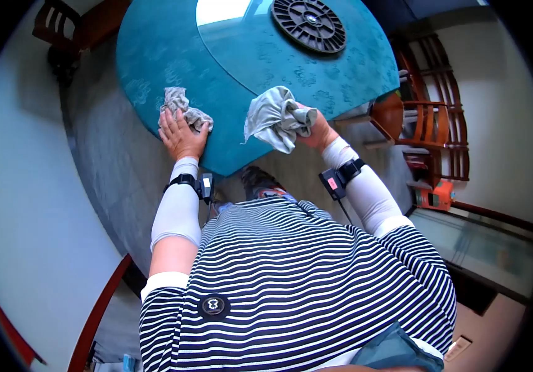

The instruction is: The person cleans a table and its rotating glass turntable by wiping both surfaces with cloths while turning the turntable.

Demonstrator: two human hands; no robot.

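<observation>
My left hand lies over a crumpled beige cloth on the near left edge of the teal tabletop, its fingers pressing the cloth down. My right hand grips a larger grey-green cloth, which hangs bunched in front of the near right part of the table. The cloth hides most of the fingers of my right hand. On the far side of the tabletop sits a round black slotted disc.
Wooden chairs stand to the right of the table, with an orange object below them. Another wooden chair is at the far left. A glass-topped surface lies at the lower right.
</observation>
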